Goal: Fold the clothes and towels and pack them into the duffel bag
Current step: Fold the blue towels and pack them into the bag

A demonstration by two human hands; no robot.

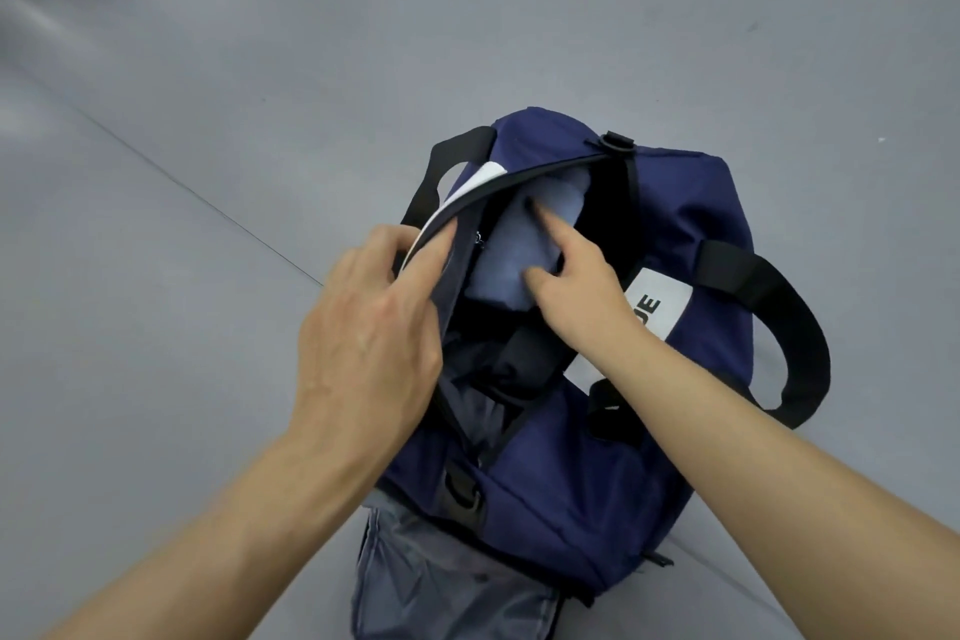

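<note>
One bag: navy duffel bag [597,473], centre frame on grey floor [208,68], zip open.
Packed so far: one light-blue folded towel [519,244] inside, dark clothing [514,359] below it; count of the dark items unclear.
Left hand [363,327]: pinching the bag's opening edge, holding it wide.
Right hand [566,276]: fingers spread, pressing the towel down.
Left to do: grey garment [441,582] at bottom of frame, part under the bag; likely last, then zip.

The left hand [371,327] is pinching closed, fingers curled, forearm bare; the right hand [576,286] is pressing downward. Its index finger is pointing forward.
</note>
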